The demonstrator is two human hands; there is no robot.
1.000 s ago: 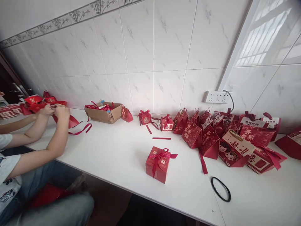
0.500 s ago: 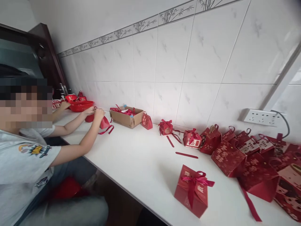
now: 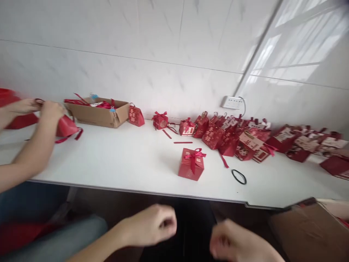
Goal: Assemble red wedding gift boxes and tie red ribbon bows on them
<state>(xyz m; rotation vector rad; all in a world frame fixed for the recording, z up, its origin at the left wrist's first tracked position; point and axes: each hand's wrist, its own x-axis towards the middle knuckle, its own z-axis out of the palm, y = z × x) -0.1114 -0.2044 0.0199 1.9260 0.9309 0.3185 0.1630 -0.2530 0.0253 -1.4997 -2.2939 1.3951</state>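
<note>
Both my hands hang in the air below the front edge of the white table (image 3: 122, 160), over my dark lap. My left hand (image 3: 152, 223) has its fingers curled round with nothing visible inside them. Curled too, and blurred, my right hand (image 3: 234, 240) is lower and to the right, apart from the left one. The nearest object is a red gift box (image 3: 191, 165) with a ribbon bow, standing on the table beyond my hands. A black ring-shaped band (image 3: 239, 177) lies to its right.
Several red gift bags (image 3: 229, 142) line the wall side. A cardboard box (image 3: 95, 114) of ribbons stands at the back left. At the left, another person's hands (image 3: 50, 109) hold a red box (image 3: 67, 125). An open carton (image 3: 313, 229) is at the lower right.
The view has swung right and down. Both my hands have come into view, along with the black band and the lower-right carton. The other person still holds the red box.
</note>
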